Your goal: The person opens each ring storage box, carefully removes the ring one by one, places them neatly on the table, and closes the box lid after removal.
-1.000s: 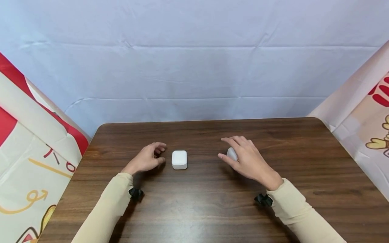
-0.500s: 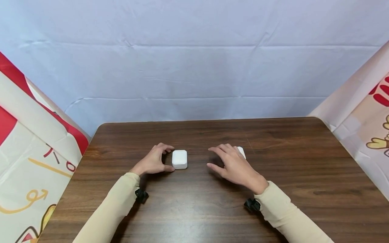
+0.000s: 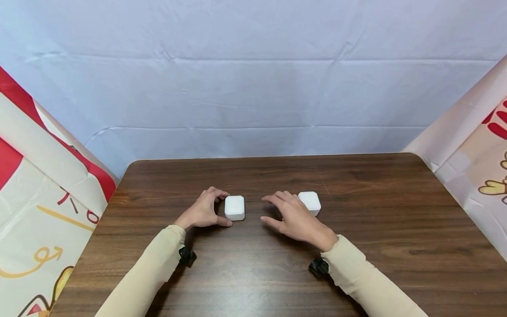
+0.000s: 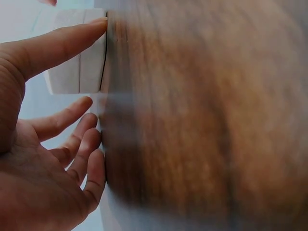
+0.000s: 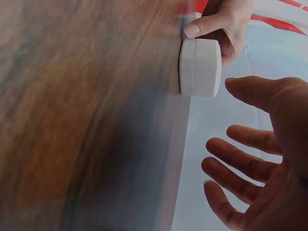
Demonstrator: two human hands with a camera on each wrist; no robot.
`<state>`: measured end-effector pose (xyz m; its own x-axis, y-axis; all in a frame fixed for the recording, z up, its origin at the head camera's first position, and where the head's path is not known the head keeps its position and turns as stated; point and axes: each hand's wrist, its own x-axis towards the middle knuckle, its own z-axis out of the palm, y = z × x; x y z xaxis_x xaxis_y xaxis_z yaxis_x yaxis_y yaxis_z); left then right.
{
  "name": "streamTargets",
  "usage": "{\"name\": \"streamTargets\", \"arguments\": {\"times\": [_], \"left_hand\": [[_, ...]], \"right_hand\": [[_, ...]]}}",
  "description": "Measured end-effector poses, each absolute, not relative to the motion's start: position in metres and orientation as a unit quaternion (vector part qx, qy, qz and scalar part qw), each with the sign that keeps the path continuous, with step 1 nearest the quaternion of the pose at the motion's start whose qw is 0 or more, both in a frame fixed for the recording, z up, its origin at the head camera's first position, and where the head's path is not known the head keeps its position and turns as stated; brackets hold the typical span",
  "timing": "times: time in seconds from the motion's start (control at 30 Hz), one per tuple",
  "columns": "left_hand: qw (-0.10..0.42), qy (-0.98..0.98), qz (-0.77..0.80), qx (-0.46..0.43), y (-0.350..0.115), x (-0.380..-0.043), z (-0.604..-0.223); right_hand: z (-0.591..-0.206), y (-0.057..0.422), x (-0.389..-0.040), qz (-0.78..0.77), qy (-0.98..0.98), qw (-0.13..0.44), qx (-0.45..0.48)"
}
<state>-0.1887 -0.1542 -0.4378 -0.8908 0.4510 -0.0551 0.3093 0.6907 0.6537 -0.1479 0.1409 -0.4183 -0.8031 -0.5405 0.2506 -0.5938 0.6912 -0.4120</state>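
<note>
A small white box with cut corners [image 3: 234, 208] sits on the wooden table, left of centre. Beside its left edge is my left hand [image 3: 203, 211], thumb at the near side and fingers toward the far side. In the left wrist view, that thumb [image 4: 62, 45] overlaps the box wall, which shows a seam, while the other fingers stay spread. My right hand [image 3: 295, 220] hovers to the right of this box with fingers apart and nothing between them. Behind the right hand rests a second white box [image 3: 310, 201], its near left corner covered by the hand.
The dark wood table [image 3: 253, 268] reaches back to a pale hanging cloth [image 3: 253, 97]. Printed cloths hang at the left [image 3: 47, 211] and right [image 3: 479, 176]. A small black device [image 3: 187, 256] is strapped at the left wrist, and another black device [image 3: 318, 267] at the right.
My left hand has moved right up to the left box. My right hand has moved left, away from the second box, uncovering most of it. Both boxes have stayed in place.
</note>
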Motion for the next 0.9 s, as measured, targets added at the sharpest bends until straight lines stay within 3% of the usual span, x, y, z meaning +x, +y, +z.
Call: {"name": "streamTargets", "arguments": {"times": [0.33, 0.9], "left_hand": [[0.100, 0.914, 0.337, 0.201, -0.147, -0.188, -0.438], [0.111, 0.907, 0.349, 0.207, -0.148, -0.190, -0.436]], "right_hand": [[-0.423, 0.129, -0.159, 0.279, -0.909, -0.002, 0.310], [-0.429, 0.098, -0.182, 0.334, -0.884, -0.044, 0.325]]}}
